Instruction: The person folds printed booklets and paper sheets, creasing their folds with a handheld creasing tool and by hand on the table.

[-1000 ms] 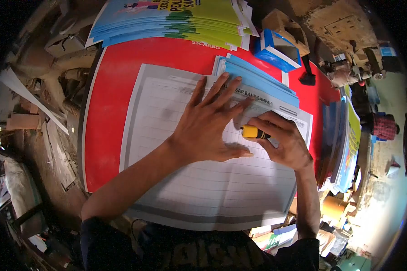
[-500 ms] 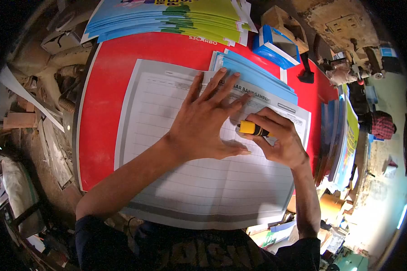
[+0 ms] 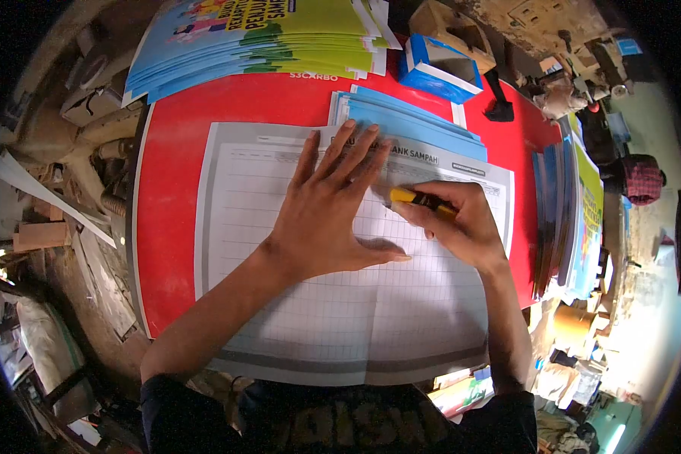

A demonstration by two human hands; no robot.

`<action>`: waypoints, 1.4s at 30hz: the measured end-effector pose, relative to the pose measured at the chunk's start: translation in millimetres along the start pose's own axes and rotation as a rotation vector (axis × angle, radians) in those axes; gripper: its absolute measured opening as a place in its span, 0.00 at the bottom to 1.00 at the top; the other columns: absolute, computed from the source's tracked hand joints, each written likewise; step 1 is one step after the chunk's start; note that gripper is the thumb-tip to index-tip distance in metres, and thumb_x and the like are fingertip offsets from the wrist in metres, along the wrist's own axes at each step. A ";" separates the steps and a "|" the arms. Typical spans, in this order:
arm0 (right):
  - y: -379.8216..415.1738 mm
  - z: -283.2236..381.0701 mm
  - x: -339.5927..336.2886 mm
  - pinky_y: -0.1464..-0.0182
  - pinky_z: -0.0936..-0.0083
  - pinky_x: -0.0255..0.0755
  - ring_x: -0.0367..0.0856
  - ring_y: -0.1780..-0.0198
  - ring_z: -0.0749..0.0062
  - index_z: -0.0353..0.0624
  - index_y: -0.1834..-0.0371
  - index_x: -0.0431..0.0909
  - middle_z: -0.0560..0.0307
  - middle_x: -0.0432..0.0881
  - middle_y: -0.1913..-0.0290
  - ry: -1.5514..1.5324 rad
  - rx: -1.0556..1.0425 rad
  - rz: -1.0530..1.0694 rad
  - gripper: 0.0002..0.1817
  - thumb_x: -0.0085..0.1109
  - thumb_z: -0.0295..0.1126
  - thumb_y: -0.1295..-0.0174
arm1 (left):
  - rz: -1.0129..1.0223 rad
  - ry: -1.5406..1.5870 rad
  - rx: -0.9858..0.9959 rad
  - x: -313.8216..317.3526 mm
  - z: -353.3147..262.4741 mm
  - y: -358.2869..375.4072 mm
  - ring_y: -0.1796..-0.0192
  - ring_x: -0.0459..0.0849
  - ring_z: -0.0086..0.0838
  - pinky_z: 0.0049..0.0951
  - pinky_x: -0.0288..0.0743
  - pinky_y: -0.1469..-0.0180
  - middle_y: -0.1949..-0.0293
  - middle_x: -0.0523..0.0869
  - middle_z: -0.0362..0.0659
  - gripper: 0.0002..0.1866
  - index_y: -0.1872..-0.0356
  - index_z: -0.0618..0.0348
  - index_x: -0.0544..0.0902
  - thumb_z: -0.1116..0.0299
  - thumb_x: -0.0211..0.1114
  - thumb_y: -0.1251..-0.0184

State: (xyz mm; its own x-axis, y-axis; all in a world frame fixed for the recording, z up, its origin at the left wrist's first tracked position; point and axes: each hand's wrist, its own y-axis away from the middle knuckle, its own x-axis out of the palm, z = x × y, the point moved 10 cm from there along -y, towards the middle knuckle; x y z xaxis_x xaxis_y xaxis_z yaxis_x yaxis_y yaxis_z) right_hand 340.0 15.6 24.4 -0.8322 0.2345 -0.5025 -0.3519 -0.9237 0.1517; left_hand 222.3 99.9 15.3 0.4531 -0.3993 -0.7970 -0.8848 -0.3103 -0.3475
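Observation:
A large printed sheet (image 3: 303, 318) with a ruled grid and grey border lies over the table, a fold line running down its middle. My left hand (image 3: 321, 219) rests flat on it with fingers spread, the fingertips near its printed heading. To the right, my right hand (image 3: 461, 223) grips a short yellow-and-black handheld tool (image 3: 407, 197), its yellow end pointing left and its narrow dark tip close over the grid. I cannot tell the tool's exact kind. Just beyond the sheet sits a stack of light-blue papers (image 3: 416, 117), partly covered by the sheet's top edge.
The table has a red top (image 3: 170, 227). Colourful printed booklets (image 3: 257, 57) are piled at the back left. A blue-and-white open box (image 3: 440, 72) stands at the back right, near a black-headed tool (image 3: 499, 106). More booklets (image 3: 564, 219) stack along the right side.
The yellow-and-black tool has tilted, and my right hand has shifted slightly up the sheet. My left hand stays spread on the paper. The whole view has shifted a little.

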 end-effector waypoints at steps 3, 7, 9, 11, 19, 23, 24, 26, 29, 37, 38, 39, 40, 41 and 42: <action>3.7 1.8 0.2 0.55 0.75 0.82 0.89 0.60 0.76 0.35 0.48 0.88 0.46 0.92 0.59 0.061 -0.021 -0.056 0.16 0.74 0.31 0.36 | -0.006 0.009 -0.001 -2.3 -1.2 -1.2 0.14 0.51 0.49 0.60 0.39 0.16 0.18 0.60 0.52 0.70 0.18 0.62 0.58 0.25 0.77 0.57; 17.9 27.7 -3.9 0.53 0.73 0.83 0.89 0.59 0.67 0.34 0.48 0.86 0.48 0.90 0.59 0.273 -0.240 -0.092 0.17 0.76 0.26 0.40 | -0.011 0.015 -0.014 -3.0 1.1 -1.3 0.15 0.52 0.49 0.60 0.39 0.16 0.18 0.61 0.53 0.72 0.18 0.64 0.57 0.25 0.77 0.58; 24.7 35.4 -2.1 0.55 0.74 0.82 0.88 0.59 0.65 0.33 0.47 0.85 0.49 0.88 0.57 0.381 -0.381 -0.072 0.22 0.79 0.23 0.46 | -0.023 0.011 -0.017 -2.9 1.0 -0.4 0.15 0.52 0.49 0.60 0.39 0.16 0.18 0.61 0.53 0.72 0.19 0.64 0.57 0.24 0.77 0.58; 23.3 36.3 1.9 0.57 0.74 0.82 0.88 0.60 0.66 0.33 0.47 0.85 0.49 0.88 0.58 0.385 -0.400 -0.058 0.22 0.79 0.22 0.46 | -0.022 0.010 -0.010 -1.9 0.5 0.1 0.15 0.53 0.49 0.60 0.40 0.16 0.18 0.61 0.54 0.72 0.19 0.65 0.58 0.24 0.76 0.58; 10.0 26.5 2.0 0.53 0.68 0.83 0.88 0.57 0.55 0.36 0.48 0.85 0.47 0.87 0.57 0.313 -0.352 -0.004 0.21 0.78 0.27 0.46 | -0.012 0.008 -0.016 -3.1 2.6 -1.2 0.15 0.52 0.49 0.59 0.40 0.16 0.18 0.61 0.54 0.71 0.20 0.66 0.60 0.22 0.75 0.58; 13.4 36.4 4.3 0.53 0.67 0.83 0.88 0.58 0.55 0.37 0.48 0.86 0.48 0.87 0.57 0.388 -0.427 -0.021 0.22 0.79 0.26 0.48 | -0.030 0.006 -0.020 -1.6 4.2 0.2 0.15 0.52 0.49 0.59 0.40 0.16 0.18 0.61 0.53 0.71 0.20 0.66 0.60 0.22 0.75 0.58; 16.9 41.5 4.6 0.54 0.67 0.83 0.87 0.58 0.55 0.37 0.48 0.86 0.49 0.87 0.57 0.430 -0.468 -0.042 0.23 0.79 0.25 0.48 | -0.031 0.006 -0.016 -1.3 4.2 0.1 0.15 0.52 0.49 0.60 0.40 0.16 0.18 0.61 0.53 0.71 0.20 0.66 0.60 0.22 0.75 0.58; 23.1 39.8 1.5 0.54 0.66 0.82 0.87 0.58 0.56 0.38 0.47 0.86 0.50 0.87 0.56 0.412 -0.447 -0.069 0.22 0.78 0.25 0.48 | -0.033 0.004 -0.013 -0.9 4.4 0.0 0.15 0.53 0.48 0.60 0.40 0.16 0.18 0.62 0.53 0.71 0.20 0.66 0.60 0.22 0.75 0.58; 25.9 37.5 0.4 0.54 0.66 0.82 0.87 0.59 0.56 0.39 0.47 0.87 0.50 0.86 0.56 0.406 -0.446 -0.082 0.22 0.78 0.26 0.48 | -0.046 0.006 -0.008 -2.6 2.2 0.2 0.15 0.53 0.48 0.60 0.41 0.16 0.19 0.62 0.53 0.71 0.20 0.66 0.61 0.23 0.76 0.59; 17.7 46.4 8.7 0.57 0.66 0.82 0.87 0.61 0.56 0.38 0.50 0.87 0.50 0.85 0.59 0.463 -0.439 -0.012 0.20 0.79 0.29 0.46 | -0.044 0.014 -0.012 -4.5 2.7 -1.2 0.15 0.54 0.49 0.60 0.41 0.16 0.19 0.63 0.53 0.69 0.21 0.65 0.63 0.24 0.77 0.58; 16.3 45.9 9.5 0.58 0.66 0.82 0.87 0.61 0.56 0.38 0.50 0.87 0.50 0.85 0.60 0.457 -0.433 0.002 0.20 0.78 0.29 0.45 | -0.045 0.013 -0.017 -3.7 3.5 -0.8 0.15 0.54 0.49 0.60 0.41 0.16 0.19 0.63 0.53 0.69 0.21 0.65 0.63 0.24 0.77 0.58; 15.7 44.9 9.9 0.58 0.66 0.82 0.87 0.61 0.56 0.38 0.49 0.86 0.50 0.84 0.60 0.450 -0.423 0.016 0.19 0.78 0.29 0.45 | -0.052 0.014 -0.018 -2.7 3.9 -0.1 0.15 0.55 0.49 0.60 0.41 0.16 0.19 0.63 0.53 0.69 0.21 0.65 0.63 0.24 0.77 0.58; 14.9 45.0 8.4 0.58 0.66 0.82 0.87 0.61 0.56 0.38 0.49 0.86 0.50 0.84 0.60 0.450 -0.421 0.019 0.19 0.78 0.29 0.45 | -0.060 0.017 -0.018 -2.1 3.8 0.0 0.15 0.55 0.49 0.60 0.42 0.16 0.19 0.63 0.53 0.68 0.21 0.65 0.63 0.24 0.77 0.57; 13.2 44.0 8.7 0.58 0.66 0.82 0.87 0.61 0.56 0.38 0.49 0.87 0.50 0.84 0.60 0.443 -0.409 0.049 0.20 0.78 0.29 0.45 | -0.060 0.020 -0.021 -1.8 3.9 0.2 0.15 0.55 0.49 0.60 0.42 0.16 0.19 0.63 0.53 0.68 0.21 0.65 0.63 0.24 0.77 0.57; 11.6 42.8 10.3 0.58 0.66 0.81 0.87 0.61 0.56 0.38 0.49 0.87 0.50 0.84 0.61 0.436 -0.399 0.081 0.20 0.78 0.29 0.45 | -0.059 0.025 -0.022 -3.1 3.7 0.1 0.15 0.55 0.49 0.60 0.42 0.16 0.19 0.63 0.53 0.68 0.21 0.65 0.64 0.24 0.77 0.57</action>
State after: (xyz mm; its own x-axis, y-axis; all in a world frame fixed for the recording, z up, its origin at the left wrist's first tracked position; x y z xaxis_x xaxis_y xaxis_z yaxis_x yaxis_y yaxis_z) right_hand 309.0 20.2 57.4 -0.5675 0.0907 -0.8184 -0.0361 -0.9957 -0.0853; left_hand 220.4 104.3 15.9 0.5073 -0.4013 -0.7627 -0.8540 -0.3525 -0.3826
